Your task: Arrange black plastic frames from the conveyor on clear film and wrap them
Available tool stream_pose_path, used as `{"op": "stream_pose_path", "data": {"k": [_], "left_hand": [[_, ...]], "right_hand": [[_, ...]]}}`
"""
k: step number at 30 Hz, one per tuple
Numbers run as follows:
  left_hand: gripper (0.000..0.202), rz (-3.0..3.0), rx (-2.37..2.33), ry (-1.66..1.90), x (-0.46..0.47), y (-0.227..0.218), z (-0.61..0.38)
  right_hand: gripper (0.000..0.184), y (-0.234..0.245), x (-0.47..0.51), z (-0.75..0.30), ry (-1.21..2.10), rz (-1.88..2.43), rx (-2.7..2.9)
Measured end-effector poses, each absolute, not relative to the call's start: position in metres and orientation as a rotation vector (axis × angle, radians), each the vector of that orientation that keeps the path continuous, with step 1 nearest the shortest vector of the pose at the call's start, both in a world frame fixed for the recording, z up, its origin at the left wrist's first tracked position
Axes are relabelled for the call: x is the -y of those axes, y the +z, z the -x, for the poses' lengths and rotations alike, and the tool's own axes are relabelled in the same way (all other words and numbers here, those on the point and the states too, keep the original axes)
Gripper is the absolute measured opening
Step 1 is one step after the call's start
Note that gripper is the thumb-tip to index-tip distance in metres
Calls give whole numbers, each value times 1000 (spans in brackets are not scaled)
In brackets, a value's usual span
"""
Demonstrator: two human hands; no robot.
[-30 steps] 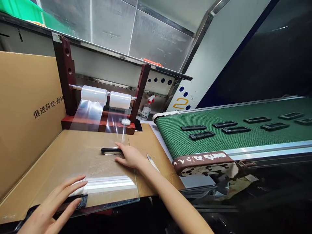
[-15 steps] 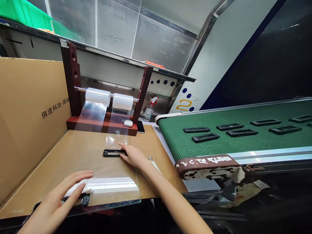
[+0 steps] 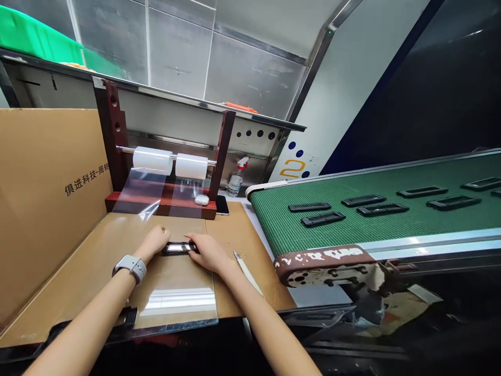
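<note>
A small black rectangular frame part [image 3: 178,247] lies on the clear film spread over the glass plate [image 3: 176,308] on the cardboard-covered bench. My left hand [image 3: 155,241], a watch on its wrist, has its fingers curled against the part's left end. Against the part's right end rests my right hand [image 3: 207,250], fingers bent and pressed on it. Two rolls of clear film [image 3: 170,162] hang on a rod in a dark red wooden stand [image 3: 160,206] behind the part, and the film runs down from them under the part.
A green conveyor belt [image 3: 352,230] at the right carries several black frame parts [image 3: 319,220]. A thin knife [image 3: 246,269] lies right of my right forearm. A cardboard wall [image 3: 47,193] stands at left. An earbud case [image 3: 202,199], a phone and a spray bottle [image 3: 236,180] sit behind.
My left hand has moved from the plate's near edge forward to the part's left end. The part has tipped flat onto the film. My right hand stays at its right end.
</note>
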State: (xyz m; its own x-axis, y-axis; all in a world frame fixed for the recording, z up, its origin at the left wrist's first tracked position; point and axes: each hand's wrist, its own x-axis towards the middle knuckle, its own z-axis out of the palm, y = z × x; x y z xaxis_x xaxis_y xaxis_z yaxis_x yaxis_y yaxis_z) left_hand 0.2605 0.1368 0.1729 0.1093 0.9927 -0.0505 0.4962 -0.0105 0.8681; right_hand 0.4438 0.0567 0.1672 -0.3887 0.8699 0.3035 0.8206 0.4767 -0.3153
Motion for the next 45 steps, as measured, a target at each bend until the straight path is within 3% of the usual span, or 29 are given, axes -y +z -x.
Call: {"op": "stream_pose_path", "data": {"k": [17,45], "left_hand": [[12,-1052,-979,749,-65,203,-238],[15,-882,-995,797,-68,215,-239]], "right_hand": [[42,203,9,-470,-31,1184,2245],[44,210,-18,-449,13,1177,2374]]}}
